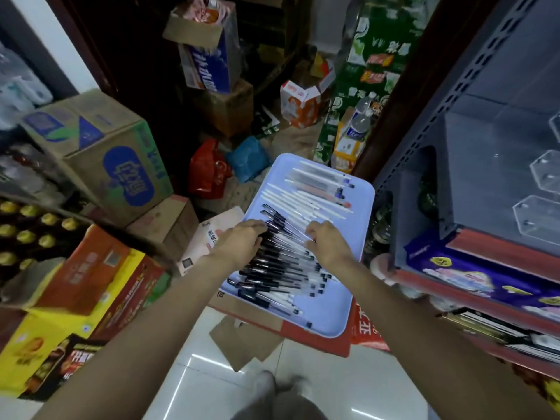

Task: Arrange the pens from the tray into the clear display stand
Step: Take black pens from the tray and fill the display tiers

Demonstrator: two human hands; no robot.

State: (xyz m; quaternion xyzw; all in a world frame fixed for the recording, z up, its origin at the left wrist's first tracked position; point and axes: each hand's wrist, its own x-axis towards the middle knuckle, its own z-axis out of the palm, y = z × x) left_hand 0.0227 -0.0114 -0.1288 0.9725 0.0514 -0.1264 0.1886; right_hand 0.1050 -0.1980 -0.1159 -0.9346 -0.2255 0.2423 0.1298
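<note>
Down by the shelf, a person reaches both arms over a light blue tray (362, 207) that rests on a red box (318, 338). Lots of black pens (272, 277) lie in a row on the near part of the tray, with white pens (306, 204) farther back. Left hand (239, 242) lies flat on the black pens, fingers spread. Right hand (325, 239) pinches a few pen ends. Clear display stand (536, 216) sits on the gray shelf (472, 122) at the right, well apart from the tray.
</note>
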